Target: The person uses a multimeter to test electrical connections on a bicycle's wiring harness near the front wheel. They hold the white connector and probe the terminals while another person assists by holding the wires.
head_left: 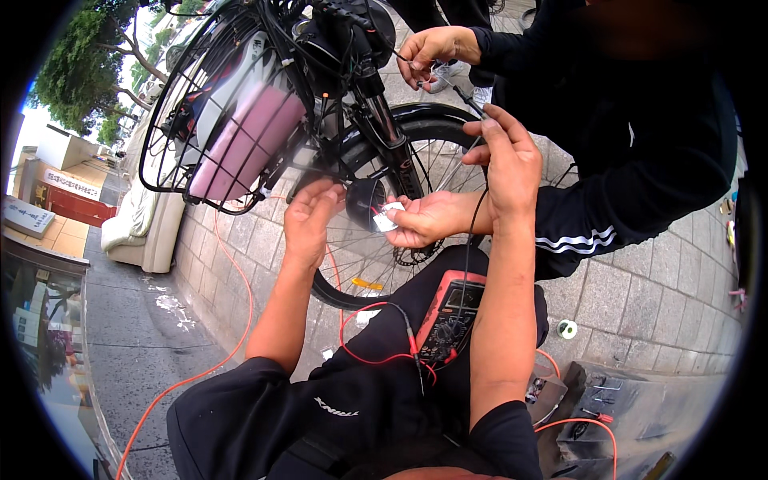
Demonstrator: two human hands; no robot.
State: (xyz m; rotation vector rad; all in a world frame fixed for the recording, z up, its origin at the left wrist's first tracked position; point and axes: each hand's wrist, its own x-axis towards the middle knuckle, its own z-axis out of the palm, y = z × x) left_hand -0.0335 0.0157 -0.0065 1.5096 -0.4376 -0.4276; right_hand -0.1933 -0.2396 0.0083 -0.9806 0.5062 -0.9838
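Observation:
My left hand (pixel 310 220) is closed, its fingertips at the edge of a black rounded housing (pixel 365 202) beside the bike's front wheel. My right hand (pixel 510 160) is raised and pinches a black test probe (pixel 467 99), with a thin black lead hanging down from it. A red and black multimeter (pixel 451 316) rests on my lap. Its red lead loops over my leg to another probe (pixel 413 339). A co-worker's hand (pixel 428 220) holds a small white connector (pixel 389 217) with red wires by the housing. That person's other hand (pixel 436 58) holds a thin wire.
The front wheel (pixel 332 298) and a wire basket (pixel 232 136) with a pink item stand ahead. An orange cable (pixel 248 300) runs across the paving. Lower right are an open toolbox (pixel 596 408) and a roll of tape (pixel 567 329). A beige sofa (pixel 148 228) stands left.

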